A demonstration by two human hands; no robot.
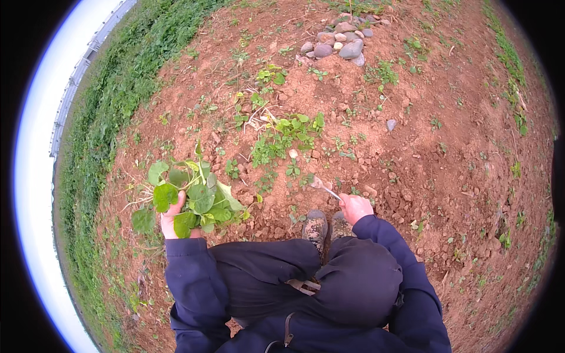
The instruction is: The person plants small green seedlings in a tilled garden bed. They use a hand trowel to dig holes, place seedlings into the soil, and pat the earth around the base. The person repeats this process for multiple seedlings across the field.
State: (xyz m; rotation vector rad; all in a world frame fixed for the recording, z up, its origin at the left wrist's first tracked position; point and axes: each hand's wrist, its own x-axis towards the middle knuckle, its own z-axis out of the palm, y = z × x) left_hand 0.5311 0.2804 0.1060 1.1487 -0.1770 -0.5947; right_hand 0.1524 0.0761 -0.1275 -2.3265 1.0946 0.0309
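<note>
A bunch of uprooted leafy plants with pale, thin roots is gripped in my left hand, held over the soil at the left. Leaves hide most of the fingers. My right hand is closed around the handle of a small metal hand tool. Its soil-covered head points up and left, close to the ground beside a small green weed; its exact shape cannot be told. Low leafy plants grow in the reddish soil ahead of the tool.
My camouflage-patterned boots stand on the soil between my hands. A pile of rounded stones lies farther ahead around a thin upright stem. Dense green growth borders the soil at the left. A single grey stone lies right of the leafy plants.
</note>
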